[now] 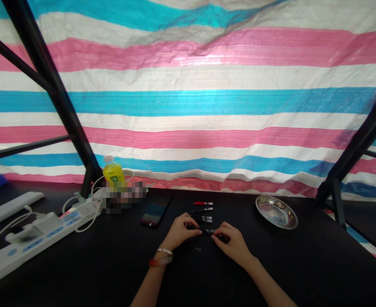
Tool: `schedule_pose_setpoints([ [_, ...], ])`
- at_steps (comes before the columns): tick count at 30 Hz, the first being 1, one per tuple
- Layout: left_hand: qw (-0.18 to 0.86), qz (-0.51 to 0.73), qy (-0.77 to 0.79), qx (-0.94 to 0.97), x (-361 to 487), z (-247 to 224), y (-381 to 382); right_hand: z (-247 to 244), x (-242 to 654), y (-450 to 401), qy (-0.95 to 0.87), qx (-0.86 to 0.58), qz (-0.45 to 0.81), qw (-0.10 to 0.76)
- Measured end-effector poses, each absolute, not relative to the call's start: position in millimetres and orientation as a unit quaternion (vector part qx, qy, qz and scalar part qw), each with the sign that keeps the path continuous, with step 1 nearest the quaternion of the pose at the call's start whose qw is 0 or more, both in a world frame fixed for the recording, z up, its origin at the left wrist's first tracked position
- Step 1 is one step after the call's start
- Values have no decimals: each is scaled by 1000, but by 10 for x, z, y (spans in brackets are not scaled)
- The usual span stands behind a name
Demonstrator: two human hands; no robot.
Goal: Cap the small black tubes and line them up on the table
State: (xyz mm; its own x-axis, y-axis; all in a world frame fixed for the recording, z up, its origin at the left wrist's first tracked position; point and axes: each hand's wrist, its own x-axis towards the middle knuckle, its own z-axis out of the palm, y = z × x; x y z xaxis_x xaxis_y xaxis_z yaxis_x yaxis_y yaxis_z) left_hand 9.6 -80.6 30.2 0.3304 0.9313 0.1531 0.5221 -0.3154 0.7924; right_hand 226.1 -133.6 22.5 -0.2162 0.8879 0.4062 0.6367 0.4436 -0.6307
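Note:
A slim black pen-like stick (208,232) with a pale end lies level between my two hands, just above or on the black table. My left hand (184,230) pinches its left end with thumb and fingers. At the right end, my right hand (229,238) closes thumb and fingertips on it. Just beyond the hands, several similar black sticks (202,218) with silvery right ends lie side by side, and a red one (203,203) is farthest back. A small clear piece (197,249), too faint to name, rests nearer to me.
A round metal dish (276,212) stands at the right. To the left lie a dark phone (156,210) and a white power strip (36,241) with plugs and cables. A yellow drink bottle (113,172) stands behind them. Black frame bars (51,85) and a striped sheet (188,102) border the table (188,281).

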Motion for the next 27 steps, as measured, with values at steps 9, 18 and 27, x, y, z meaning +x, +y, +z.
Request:
schedule_pose_setpoints([
  [9,331,305,485,750,86,291,-783,207,1726,-1699,-867,-397,134,268],
  [18,306,322,498,745,90,269,-781,150,1682,-1647,-832,-426,175,310],
  [27,285,350,499,740,114,229,-764,114,1731,-1386,-843,-427,70,320],
])
